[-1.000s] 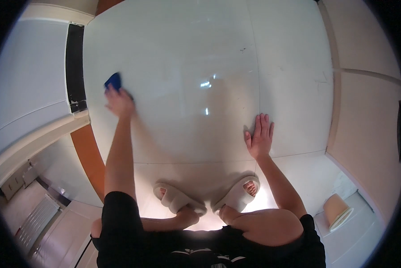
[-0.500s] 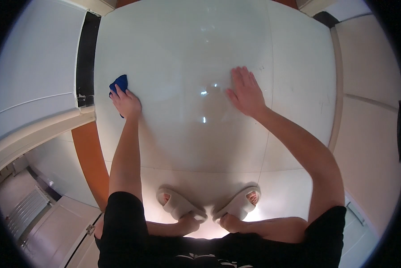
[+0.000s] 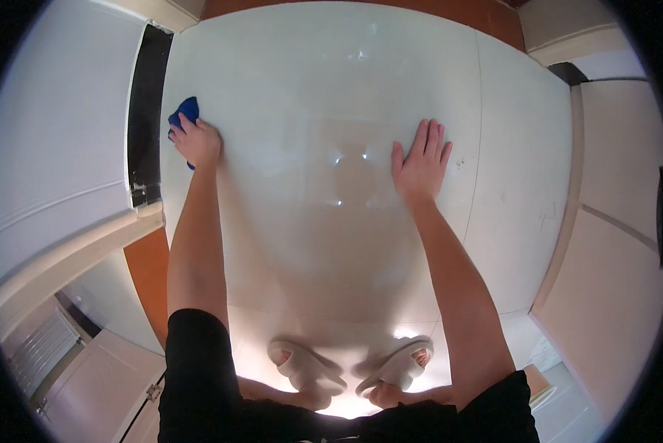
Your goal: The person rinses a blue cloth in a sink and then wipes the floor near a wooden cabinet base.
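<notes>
My left hand (image 3: 198,142) presses a bunched dark blue cloth (image 3: 189,109) onto the glossy pale tile floor (image 3: 287,96), near the black strip at the left. The fingers lie over the cloth, which sticks out ahead of them and a little below the palm. Farther right, my right hand (image 3: 422,166) rests palm down on the same floor, fingers stretched out and thumb apart, holding nothing. Small dark marks (image 3: 461,161) show on the tile just right of its fingers.
A black strip (image 3: 145,118) and white door (image 3: 58,111) border the floor at left, pale cabinet panels (image 3: 619,148) at right. An orange-brown strip (image 3: 361,10) runs along the far edge. My feet wear light slippers (image 3: 306,367). A white radiator (image 3: 45,354) stands at lower left.
My left hand has slid the cloth farther forward along the left edge. The right hand has shifted slightly forward, its fingers now pointing straighter ahead. The whole view has also moved forward.
</notes>
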`<action>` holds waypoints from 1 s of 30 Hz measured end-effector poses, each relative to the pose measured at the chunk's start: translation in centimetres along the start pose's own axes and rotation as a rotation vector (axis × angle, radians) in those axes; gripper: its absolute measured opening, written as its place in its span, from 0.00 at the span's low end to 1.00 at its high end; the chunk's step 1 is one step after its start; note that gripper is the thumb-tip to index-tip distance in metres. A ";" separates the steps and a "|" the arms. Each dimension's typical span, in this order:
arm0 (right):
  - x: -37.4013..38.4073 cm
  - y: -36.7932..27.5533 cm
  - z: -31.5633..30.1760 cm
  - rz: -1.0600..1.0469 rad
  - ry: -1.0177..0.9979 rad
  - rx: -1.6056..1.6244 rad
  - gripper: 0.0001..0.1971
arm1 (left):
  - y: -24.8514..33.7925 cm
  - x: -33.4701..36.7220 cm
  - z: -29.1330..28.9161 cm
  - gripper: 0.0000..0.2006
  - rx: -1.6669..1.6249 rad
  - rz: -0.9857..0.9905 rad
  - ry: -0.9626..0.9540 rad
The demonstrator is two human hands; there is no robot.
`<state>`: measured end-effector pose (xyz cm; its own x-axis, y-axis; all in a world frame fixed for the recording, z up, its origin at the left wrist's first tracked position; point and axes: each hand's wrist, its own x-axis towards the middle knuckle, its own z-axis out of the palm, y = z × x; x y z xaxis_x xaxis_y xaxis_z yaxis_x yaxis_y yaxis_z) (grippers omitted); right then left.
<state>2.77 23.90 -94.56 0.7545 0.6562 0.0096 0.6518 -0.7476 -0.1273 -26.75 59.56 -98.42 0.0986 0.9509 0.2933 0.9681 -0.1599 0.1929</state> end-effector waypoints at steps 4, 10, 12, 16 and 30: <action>0.1 0.1 -0.3 0.007 0.001 0.014 0.39 | 7.7 3.8 2.9 0.30 -0.050 0.110 -0.010; 0.4 -0.2 -0.8 0.000 0.007 0.048 0.40 | 28.1 -1.2 4.1 0.28 -0.284 0.603 -0.179; -0.1 -0.9 -0.6 -0.004 -0.010 0.075 0.40 | 31.6 -5.5 3.7 0.28 -0.338 0.780 -0.202; 0.3 0.8 -0.5 0.017 -0.019 0.048 0.41 | 33.3 -9.6 1.0 0.28 -0.335 0.871 -0.383; 0.6 0.5 -0.8 0.039 -0.092 0.075 0.40 | 7.1 11.6 5.9 0.34 0.177 -0.225 -0.215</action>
<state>3.57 23.86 -93.87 0.7668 0.6359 -0.0875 0.6118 -0.7653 -0.2000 -17.42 71.02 -99.20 -0.0936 0.9941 0.0550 0.9941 0.0903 0.0592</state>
